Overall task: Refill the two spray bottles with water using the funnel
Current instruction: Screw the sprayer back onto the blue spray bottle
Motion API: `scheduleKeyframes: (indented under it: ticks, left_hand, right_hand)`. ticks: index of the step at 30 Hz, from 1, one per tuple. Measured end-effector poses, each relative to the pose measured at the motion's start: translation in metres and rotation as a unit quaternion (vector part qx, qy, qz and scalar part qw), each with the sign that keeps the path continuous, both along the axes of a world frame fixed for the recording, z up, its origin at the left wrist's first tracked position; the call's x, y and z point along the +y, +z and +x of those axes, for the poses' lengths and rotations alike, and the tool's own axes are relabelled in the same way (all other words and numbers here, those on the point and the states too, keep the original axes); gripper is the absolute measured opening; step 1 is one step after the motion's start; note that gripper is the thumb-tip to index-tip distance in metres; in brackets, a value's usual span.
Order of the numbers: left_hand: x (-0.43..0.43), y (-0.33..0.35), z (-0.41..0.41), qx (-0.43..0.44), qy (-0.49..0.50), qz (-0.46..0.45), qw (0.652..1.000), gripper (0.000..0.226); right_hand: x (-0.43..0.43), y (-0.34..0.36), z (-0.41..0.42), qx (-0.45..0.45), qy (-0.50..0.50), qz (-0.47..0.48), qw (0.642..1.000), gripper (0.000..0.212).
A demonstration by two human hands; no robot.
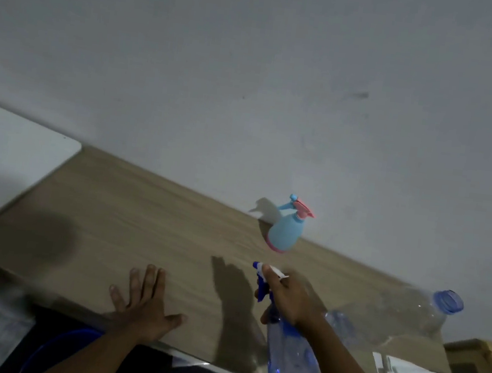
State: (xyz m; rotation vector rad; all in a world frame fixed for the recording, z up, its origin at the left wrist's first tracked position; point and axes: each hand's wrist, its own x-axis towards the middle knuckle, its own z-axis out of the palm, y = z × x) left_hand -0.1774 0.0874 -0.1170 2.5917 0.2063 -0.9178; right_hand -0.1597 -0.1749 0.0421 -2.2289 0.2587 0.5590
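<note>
Our right hand (286, 299) grips the clear blue plastic spray bottle (291, 362); our left hand (143, 307) lies spread on the wooden counter (111, 216). We judge filling not yet begun.

Clear-blue spray bottle (291, 359); pale-blue-and-pink spray bottle (284, 234).

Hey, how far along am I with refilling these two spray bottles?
Done: nothing that I can see; both spray heads are still on. In hand: your right hand grips the clear spray bottle at its neck; your left hand rests flat on the table. Left: open it and the pale blue spray bottle by the wall, uncap the big water bottle, and pour. No funnel is in view.
</note>
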Motion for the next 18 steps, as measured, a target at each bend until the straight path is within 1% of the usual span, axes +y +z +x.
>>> scheduleKeyframes:
  ticks: [2,5,9,13,15,18]
  left_hand:
    - [0.0,0.0,0.001,-0.001,0.0,0.003,1.0,0.119]
    - [0.0,0.001,0.002,0.004,0.0,0.003,1.0,0.119]
    - [-0.001,-0.001,0.002,-0.002,0.001,0.006,1.0,0.12]
    - [-0.001,-0.004,0.0,-0.016,0.009,0.012,1.0,0.122]
    - [-0.003,-0.005,-0.002,-0.028,0.015,0.013,0.999,0.122]
    - [-0.003,-0.008,0.0,-0.048,0.009,0.025,0.998,0.121]
  right_hand:
    - [0.0,-0.01,-0.001,0.029,-0.009,-0.017,0.999,0.073]
    - [-0.001,-0.018,0.002,0.022,-0.012,-0.026,0.999,0.065]
    - [-0.003,-0.014,0.002,0.029,-0.022,-0.01,0.999,0.073]
    - [-0.01,-0.006,0.001,0.011,-0.021,-0.018,1.0,0.07]
    - [-0.019,-0.008,0.004,-0.029,-0.047,-0.009,0.998,0.062]
    - [-0.033,-0.003,0.008,-0.132,-0.061,-0.001,0.989,0.031]
